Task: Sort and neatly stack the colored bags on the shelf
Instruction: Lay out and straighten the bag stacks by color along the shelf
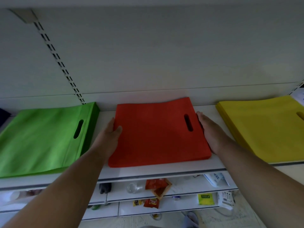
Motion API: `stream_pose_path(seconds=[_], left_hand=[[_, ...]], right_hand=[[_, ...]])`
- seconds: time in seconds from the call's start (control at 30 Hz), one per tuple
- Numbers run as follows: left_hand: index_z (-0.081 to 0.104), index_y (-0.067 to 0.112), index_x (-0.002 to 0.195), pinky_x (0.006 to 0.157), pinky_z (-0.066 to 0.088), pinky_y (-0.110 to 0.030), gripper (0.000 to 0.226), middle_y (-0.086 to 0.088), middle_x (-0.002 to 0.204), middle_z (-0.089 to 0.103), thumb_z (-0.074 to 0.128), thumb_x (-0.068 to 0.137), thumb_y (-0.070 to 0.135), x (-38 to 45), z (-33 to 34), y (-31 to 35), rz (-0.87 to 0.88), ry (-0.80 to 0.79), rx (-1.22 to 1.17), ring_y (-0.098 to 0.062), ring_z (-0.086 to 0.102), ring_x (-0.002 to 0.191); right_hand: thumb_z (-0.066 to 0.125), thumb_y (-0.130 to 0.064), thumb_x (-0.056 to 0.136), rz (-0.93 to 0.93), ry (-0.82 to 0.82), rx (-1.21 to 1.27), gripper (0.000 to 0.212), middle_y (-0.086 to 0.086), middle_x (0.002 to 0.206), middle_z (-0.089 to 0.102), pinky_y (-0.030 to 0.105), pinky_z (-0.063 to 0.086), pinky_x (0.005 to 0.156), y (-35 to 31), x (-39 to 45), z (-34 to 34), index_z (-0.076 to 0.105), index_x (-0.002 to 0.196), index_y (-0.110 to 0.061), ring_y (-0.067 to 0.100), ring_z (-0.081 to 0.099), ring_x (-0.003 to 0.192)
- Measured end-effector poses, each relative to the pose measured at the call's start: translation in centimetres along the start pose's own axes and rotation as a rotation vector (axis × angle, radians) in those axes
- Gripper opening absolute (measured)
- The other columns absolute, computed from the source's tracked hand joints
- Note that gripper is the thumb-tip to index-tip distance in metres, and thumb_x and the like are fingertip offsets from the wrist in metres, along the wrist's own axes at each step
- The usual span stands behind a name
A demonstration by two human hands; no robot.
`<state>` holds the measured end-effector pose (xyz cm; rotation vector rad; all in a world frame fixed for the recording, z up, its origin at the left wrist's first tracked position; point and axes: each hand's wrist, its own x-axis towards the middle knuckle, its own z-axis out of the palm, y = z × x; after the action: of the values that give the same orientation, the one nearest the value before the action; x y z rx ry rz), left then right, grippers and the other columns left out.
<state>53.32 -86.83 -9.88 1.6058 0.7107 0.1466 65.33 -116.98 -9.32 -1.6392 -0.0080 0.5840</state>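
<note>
Your hands bracket the red bag stack point(158, 132) on the shelf point(164, 170).

Your left hand point(110, 137) grips the red stack's left edge, thumb lying on top; your right hand point(209, 132) presses flat, fingers straight, against its right edge by the handle slot. Left of the red stack lies the green stack point(41, 140); right of it, the yellow stack point(266, 129). Below the red stack, lower shelves point(164, 195) hold small packets and a clear bottle.
</note>
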Motion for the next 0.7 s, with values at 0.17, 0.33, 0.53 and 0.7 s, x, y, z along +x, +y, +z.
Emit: stream_pose_path(seconds=[0.17,0.33,0.53,0.7], left_hand=[[0.03,0.029,0.152,0.088,0.042,-0.031,0.051,0.003,0.128,0.052,0.046,0.103,0.024,-0.3,0.7,-0.1,0.036,0.03,-0.004,-0.018,0.057,0.108],[0.028,0.025,0.152,0.112,0.031,-0.038,0.052,-0.003,0.155,0.033,0.045,0.103,0.028,-0.4,-0.5,0.1,0.214,0.044,0.477,-0.025,0.037,0.139],[0.036,0.017,0.15,0.118,0.019,-0.033,0.05,-0.005,0.16,0.025,0.041,0.101,0.024,1.4,1.9,2.3,0.627,-0.073,1.066,-0.025,0.026,0.145],[0.018,0.012,0.155,0.122,0.005,-0.035,0.061,-0.009,0.164,0.005,0.03,0.102,0.04,3.0,4.1,1.0,0.561,-0.072,1.285,-0.024,0.003,0.151]], right_hand=[[0.041,-0.048,0.1,-0.01,0.031,-0.083,0.058,-0.009,0.158,0.025,0.032,0.019,0.113,-0.1,0.5,0.0,0.027,0.152,-0.029,0.012,0.021,0.145],[0.039,-0.045,0.102,-0.07,0.072,-0.328,0.062,-0.004,0.16,0.019,0.027,0.02,0.109,-1.3,0.3,0.7,0.018,0.155,-0.021,0.014,0.02,0.146],[0.037,-0.035,0.101,-0.462,0.199,-1.112,0.059,0.016,0.156,0.028,0.039,0.027,0.116,-3.3,2.1,3.3,0.025,0.15,-0.004,0.03,0.029,0.143],[0.039,-0.025,0.102,-0.65,-0.027,-1.253,0.054,0.014,0.158,0.026,0.034,0.02,0.118,-4.1,5.1,9.8,0.027,0.151,-0.004,0.025,0.023,0.146]])
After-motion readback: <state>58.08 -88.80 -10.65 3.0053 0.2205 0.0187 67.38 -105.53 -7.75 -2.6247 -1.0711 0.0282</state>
